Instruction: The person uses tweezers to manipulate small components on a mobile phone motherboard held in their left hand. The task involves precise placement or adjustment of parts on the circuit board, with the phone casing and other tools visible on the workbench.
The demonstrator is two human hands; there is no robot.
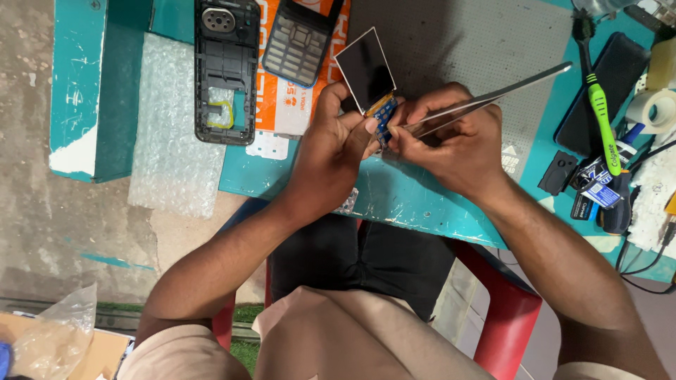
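Observation:
My left hand [331,144] pinches a small blue circuit board [384,116] with a black display screen [365,68] attached by a flex strip and tilted up behind it. My right hand [454,137] grips metal tweezers [493,95] whose tips meet the blue board between both hands. The tweezers' long end points up to the right. Both hands hover over the front edge of a teal workbench [401,200].
A black phone back shell [225,70] and a keypad panel [299,42] lie at the back left, by an orange box and bubble wrap [172,141]. A green toothbrush [598,98], dark phone [609,91], tape roll [658,109] and small parts crowd the right. A red chair [507,317] is below.

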